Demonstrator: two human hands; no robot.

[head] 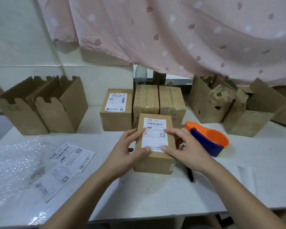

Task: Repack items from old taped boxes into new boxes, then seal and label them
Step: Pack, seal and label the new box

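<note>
Head view: both hands, left (130,147) and right (182,146), are pressing spread fingers on the label (154,129), sticking it to the box (155,160).

Front box (155,161): a white shipping label (154,134) on the top face carries a barcode, a row of digits beneath it too blurred to read reliably, and a QR code at right. Rear-left box (116,119): its second label (116,102) shows barcodes and QR codes, with illegible print. Loose label sheets (64,169) on the table (155,192) show barcodes and QR codes, also with illegible small print.
</note>
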